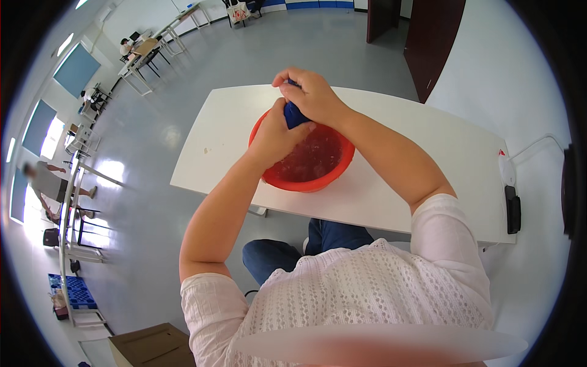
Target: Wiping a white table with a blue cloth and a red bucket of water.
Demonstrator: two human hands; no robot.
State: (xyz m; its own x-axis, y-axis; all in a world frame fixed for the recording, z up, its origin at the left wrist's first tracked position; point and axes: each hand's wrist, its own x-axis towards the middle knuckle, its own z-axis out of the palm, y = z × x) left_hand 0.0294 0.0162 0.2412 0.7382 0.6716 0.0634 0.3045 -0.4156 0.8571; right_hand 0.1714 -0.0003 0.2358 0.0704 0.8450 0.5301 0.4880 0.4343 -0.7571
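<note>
Both of my hands grip a dark blue cloth (295, 115), bunched up over a round red plastic basin (306, 185). My left hand (279, 134) clasps its lower part, fingers wrapped around it. Higher up and to the right, my right hand (312, 94) holds the upper end, and a bit of blue shows between its fingers. Most of the cloth is hidden by the hands. Water (316, 158) with bubbles on its surface fills part of the basin, which stands on a white table (390, 137).
A black device (512, 211) and a white power strip (506, 169) with a cable lie at the table's right end, by the wall. Small flakes (206, 150) lie left of the basin. A brown cardboard box (153, 346) is at lower left. A person (48, 181) stands far left.
</note>
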